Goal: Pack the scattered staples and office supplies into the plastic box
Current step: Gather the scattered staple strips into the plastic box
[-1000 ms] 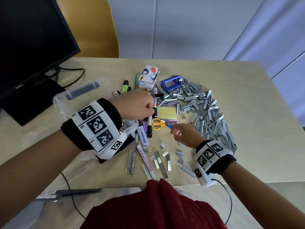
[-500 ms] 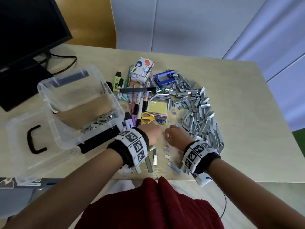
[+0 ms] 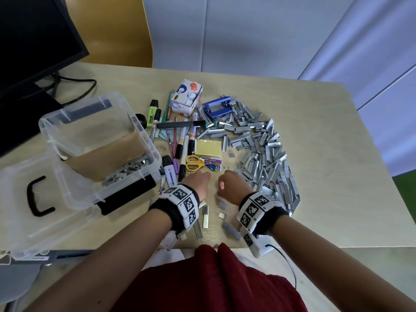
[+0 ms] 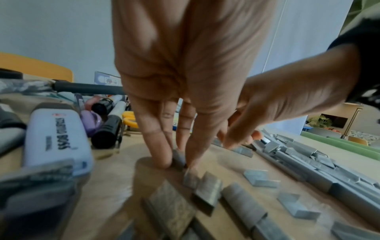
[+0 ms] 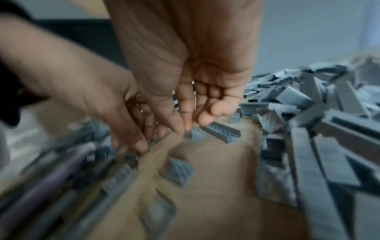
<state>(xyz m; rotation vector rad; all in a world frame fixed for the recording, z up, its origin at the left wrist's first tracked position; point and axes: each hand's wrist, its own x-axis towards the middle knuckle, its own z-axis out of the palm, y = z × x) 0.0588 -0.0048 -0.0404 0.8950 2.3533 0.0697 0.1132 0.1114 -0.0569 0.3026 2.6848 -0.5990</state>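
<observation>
A pale wooden table [image 3: 315, 199] stands before a grey wall. The plastic box [image 3: 99, 154] sits at its left, monitor behind; staples [image 3: 265, 158] heap right of the box. Beside the near edge, the left hand [image 4: 185, 81] pinches a staple strip [image 4: 178, 158]; the right hand [image 5: 195, 73] has a narrow grip touching another.

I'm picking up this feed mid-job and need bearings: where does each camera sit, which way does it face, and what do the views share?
Head: worn on the head, looking down and forward at the table, plastic box and staple pile; both forearms and hands show.
Left wrist: looks along the left hand to fingertips pinching a staple strip.
Right wrist: looks along the right hand down at loose staples.
Shared: each wrist view also shows the other hand; all show the staples.
</observation>
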